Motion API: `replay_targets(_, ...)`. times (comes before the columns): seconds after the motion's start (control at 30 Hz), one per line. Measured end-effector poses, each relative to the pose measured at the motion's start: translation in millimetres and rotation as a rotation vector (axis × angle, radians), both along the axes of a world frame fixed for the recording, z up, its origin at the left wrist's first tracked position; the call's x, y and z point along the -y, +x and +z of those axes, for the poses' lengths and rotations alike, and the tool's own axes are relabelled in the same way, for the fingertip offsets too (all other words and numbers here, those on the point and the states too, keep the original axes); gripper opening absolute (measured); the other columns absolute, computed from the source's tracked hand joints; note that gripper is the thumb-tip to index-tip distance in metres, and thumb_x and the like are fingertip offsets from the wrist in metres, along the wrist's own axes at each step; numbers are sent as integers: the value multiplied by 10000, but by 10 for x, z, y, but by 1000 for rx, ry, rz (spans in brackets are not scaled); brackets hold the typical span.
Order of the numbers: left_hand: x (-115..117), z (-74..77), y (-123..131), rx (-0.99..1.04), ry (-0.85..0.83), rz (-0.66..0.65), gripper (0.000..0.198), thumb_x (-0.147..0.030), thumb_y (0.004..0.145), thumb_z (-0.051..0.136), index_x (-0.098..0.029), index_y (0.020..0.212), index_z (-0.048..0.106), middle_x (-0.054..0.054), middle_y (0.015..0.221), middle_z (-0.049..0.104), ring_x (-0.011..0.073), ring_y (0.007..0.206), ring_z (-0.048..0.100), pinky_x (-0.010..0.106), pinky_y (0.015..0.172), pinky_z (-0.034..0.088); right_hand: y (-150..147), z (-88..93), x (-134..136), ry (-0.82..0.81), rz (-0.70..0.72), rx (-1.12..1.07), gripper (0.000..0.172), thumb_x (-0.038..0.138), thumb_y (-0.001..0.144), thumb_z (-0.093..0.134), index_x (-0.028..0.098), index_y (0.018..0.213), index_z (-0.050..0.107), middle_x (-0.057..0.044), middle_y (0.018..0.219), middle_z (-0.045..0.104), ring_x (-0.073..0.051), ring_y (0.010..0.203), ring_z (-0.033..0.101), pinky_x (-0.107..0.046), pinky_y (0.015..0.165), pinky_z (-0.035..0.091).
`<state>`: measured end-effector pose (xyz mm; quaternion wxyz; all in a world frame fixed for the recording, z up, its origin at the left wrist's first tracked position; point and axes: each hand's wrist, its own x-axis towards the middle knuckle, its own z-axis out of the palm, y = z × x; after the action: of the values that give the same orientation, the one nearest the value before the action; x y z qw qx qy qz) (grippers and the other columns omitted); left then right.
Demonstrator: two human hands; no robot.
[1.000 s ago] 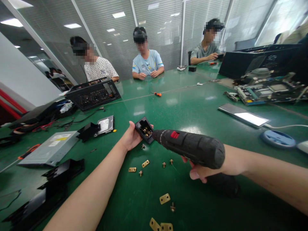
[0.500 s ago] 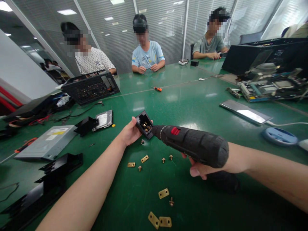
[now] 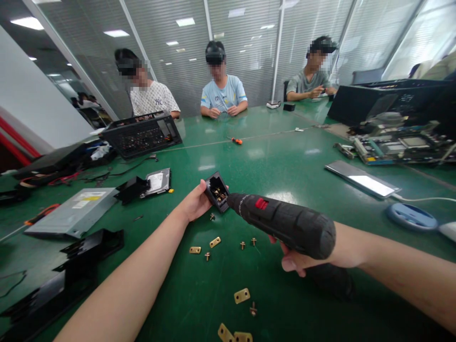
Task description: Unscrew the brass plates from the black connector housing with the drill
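At eight o'clock from the left hand point(image 3: 197, 202), see a long black piece point(image 3: 46, 294) on the green bench point(image 3: 192, 294), cut off by the left edge and too dark for detail. At nine o'clock, find a labelled silver drive point(image 3: 76, 209), well apart from either hand. Near the middle, note the left hand closed on a small open black box point(image 3: 215, 182), holding it tilted at two o'clock, thumb point(image 3: 203, 185) at the left side and most of the remaining grip hidden behind. Inside, make out brass-coloured bits point(image 3: 218, 194), too small and jumbled for counting. Between four and six o'clock from the left hand, spot brass plates point(image 3: 215, 242) and screws point(image 3: 207, 256) scattered on the bench, two of the plates cropped by the lower edge. Farther right, see a black drill point(image 3: 281, 223) gripped in the right hand point(image 3: 299, 260), nose toward the box at ten o'clock. Cannot tell whether touching its right edge or only overlapping in front. Find much of the right hand covered by the drill, and the drill's dark lower end lost in shadow at four o'clock. Between one and two o'clock from the right hand, see a flat phone-like slab point(image 3: 361, 179); between two and three, a round blue object point(image 3: 411, 216); at three, a white thing point(image 3: 449, 223) cropped by the right edge.
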<state>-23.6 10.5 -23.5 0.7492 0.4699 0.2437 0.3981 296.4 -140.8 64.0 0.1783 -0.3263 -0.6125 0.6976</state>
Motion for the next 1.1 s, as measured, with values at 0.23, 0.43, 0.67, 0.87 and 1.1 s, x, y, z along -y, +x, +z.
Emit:
replay_targets(0.23, 0, -5, 16, 0, 6, 0, 663, -674, 892, 662, -143, 1287, 694, 161, 1243, 764, 300, 1193, 706, 486, 1169, 419, 21, 3, 7, 25, 1, 12, 706, 385, 766, 919, 207, 1383, 625, 45, 718, 651, -121, 556, 653, -225, 530, 557)
replay_targets(0.43, 31, 28, 38, 7, -10, 20, 660, -660, 870, 699, -136, 1271, 701, 164, 1225, 768, 305, 1176, 710, 491, 1151, 436, 6, 14, 0, 26, 25, 29, 539, 385, 778, 905, 161, 1219, 691, 49, 685, 620, -118, 570, 648, -210, 513, 528)
replay_targets(0.67, 29, 15, 27, 10, -24, 30, 665, -656, 856, 718, -134, 1267, 703, 175, 1237, 762, 311, 1178, 710, 497, 1160, 423, -9, -19, 9, -29, -6, 20, 526, 406, 734, 931, 162, 1111, 659, 46, 706, 652, -106, 560, 645, -221, 536, 527)
replay_targets(0.87, 34, 7, 16, 6, -38, 40, 661, -647, 867, 709, -120, 1266, 709, 182, 1248, 758, 315, 1194, 705, 506, 1177, 411, -25, 15, -20, -36, 34, 3, 418, 396, 755, 911, 172, 917, 597, 61, 647, 605, -100, 549, 624, -205, 521, 511)
replay_targets(1.1, 49, 14, 16, 19, -46, 31, 638, -631, 886, 698, -136, 1288, 702, 171, 1254, 759, 308, 1207, 700, 507, 1186, 407, -11, -32, -47, 32, 48, 15, 468, 380, 734, 920, 166, 1042, 641, 41, 700, 634, -109, 536, 609, -247, 549, 533)
